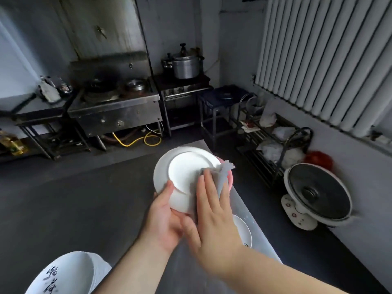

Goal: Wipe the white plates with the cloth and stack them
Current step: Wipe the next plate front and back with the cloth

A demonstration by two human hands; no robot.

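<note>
Left hand grips the round white ceramic plate by its near rim — right hand, fingers straight, presses the grey cloth; best sweep rim-to-rim, steadily.

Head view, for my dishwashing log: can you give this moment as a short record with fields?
held item: round white ceramic plate, lifted and tilted
left hand: grips the plate's near rim, thumb on top
right hand: fingers straight, pressing crumpled grey cloth on the plate
beneath: pink rim, partly hidden
table: grey tabletop, another white plate on it by the right wrist
floor: white electric fan
</note>
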